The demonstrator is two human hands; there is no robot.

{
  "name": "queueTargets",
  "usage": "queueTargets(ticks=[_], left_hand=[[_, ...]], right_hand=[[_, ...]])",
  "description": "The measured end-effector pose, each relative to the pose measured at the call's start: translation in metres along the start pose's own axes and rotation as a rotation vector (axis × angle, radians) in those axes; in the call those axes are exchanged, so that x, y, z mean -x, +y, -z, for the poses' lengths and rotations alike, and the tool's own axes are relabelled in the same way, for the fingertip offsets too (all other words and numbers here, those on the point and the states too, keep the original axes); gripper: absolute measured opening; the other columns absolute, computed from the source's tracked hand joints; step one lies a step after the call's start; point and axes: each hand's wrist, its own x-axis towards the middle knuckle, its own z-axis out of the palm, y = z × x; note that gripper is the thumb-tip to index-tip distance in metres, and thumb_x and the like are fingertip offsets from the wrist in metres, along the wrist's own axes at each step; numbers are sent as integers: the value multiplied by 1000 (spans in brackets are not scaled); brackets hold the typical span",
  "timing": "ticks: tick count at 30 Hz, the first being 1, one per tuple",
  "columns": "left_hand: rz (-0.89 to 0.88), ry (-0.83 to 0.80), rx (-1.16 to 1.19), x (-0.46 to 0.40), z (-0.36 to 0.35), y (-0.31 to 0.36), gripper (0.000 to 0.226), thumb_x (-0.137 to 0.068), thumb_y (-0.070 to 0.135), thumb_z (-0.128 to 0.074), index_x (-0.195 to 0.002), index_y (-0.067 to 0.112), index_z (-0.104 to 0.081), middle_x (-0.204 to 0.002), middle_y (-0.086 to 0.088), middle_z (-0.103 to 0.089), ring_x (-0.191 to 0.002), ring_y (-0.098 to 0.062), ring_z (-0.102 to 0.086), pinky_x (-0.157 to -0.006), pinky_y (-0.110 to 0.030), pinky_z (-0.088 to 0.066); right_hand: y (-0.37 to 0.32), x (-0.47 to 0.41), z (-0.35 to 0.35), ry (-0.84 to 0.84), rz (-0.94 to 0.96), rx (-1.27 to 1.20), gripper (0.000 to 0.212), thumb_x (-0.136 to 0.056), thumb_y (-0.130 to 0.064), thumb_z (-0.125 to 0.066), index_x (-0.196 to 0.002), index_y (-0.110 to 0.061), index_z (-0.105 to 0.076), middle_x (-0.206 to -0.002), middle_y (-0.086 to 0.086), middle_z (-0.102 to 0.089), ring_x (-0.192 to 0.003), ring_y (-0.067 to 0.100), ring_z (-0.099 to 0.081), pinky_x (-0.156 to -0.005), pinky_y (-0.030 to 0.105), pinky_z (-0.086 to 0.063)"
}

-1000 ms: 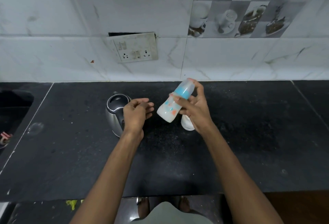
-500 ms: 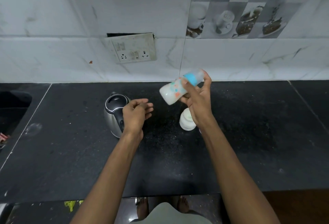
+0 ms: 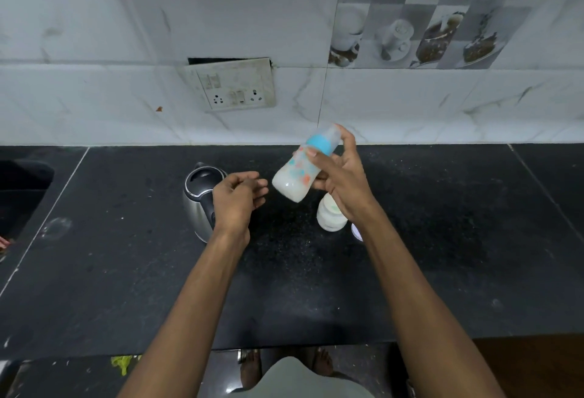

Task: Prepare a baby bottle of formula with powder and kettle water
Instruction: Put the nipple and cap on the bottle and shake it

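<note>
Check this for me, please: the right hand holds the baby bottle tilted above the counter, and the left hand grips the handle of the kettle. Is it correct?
Not fully. The right hand does hold the baby bottle tilted above the counter, but the left hand grips nothing: the head view shows it hovering with loosely curled fingers beside the kettle, not around its handle.

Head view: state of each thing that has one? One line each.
Bottle: capped, tilted, held in the air, milky liquid inside.
Right hand: grips the bottle.
Left hand: holds nothing, fingers loosely curled.
Kettle: upright on the counter, lid shut.
Jar: upright on the counter, partly hidden by the right wrist.
</note>
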Motion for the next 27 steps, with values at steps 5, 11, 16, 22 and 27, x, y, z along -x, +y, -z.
queueTargets(ticks=[5, 11, 16, 22, 27], left_hand=[[-8, -4, -3, -1, 2, 0, 20, -102, 0, -55, -115, 2, -69, -94, -9, -77, -89, -23, -71, -82, -34, -60], [-5, 10, -12, -2, 5, -1, 19, -101, -1, -53, -110, 4, -69, -92, -8, -76, -89, -24, -71, -81, -34, -60], [1, -4, -27, 0, 3, -2, 18, -103, 0, -54, -113, 3, -69, -94, -9, -77, -88, -22, -72, -83, -35, -61], [-11, -14, -27, 2, 0, -1, 17, -103, 1, -53, -107, 6, -69, -91, -8, -76, -88, -23, -72, -81, -34, -60], [-14, 4, -35, 2, 5, -4, 18, -103, 1, -54, -111, 3, -69, -91, -8, -77, -90, -24, -73, -83, -36, -61]], right_hand=[[-3, -1, 2, 64, 43, -6, 65, -93, -13, -76, -142, -32, -38, -124, 17, -70, -115, 32, -71, -82, 49, -61], [-8, -5, 9, 113, 71, 16, 64, -94, -10, -74, -144, -27, -37, -119, 18, -72, -107, 33, -74, -81, 51, -63], [-5, 0, 7, 28, 38, 113, 67, -92, -11, -77, -145, -26, -39, -116, 16, -73, -97, 24, -76, -66, 33, -60], [-7, -1, 3, -19, 31, 152, 67, -91, -12, -79, -143, -29, -41, -113, 11, -75, -99, 26, -76, -68, 33, -61], [-10, -2, 0, 54, 55, 138, 64, -90, -15, -80, -140, -30, -43, -109, 13, -75, -97, 27, -77, -67, 36, -61]])
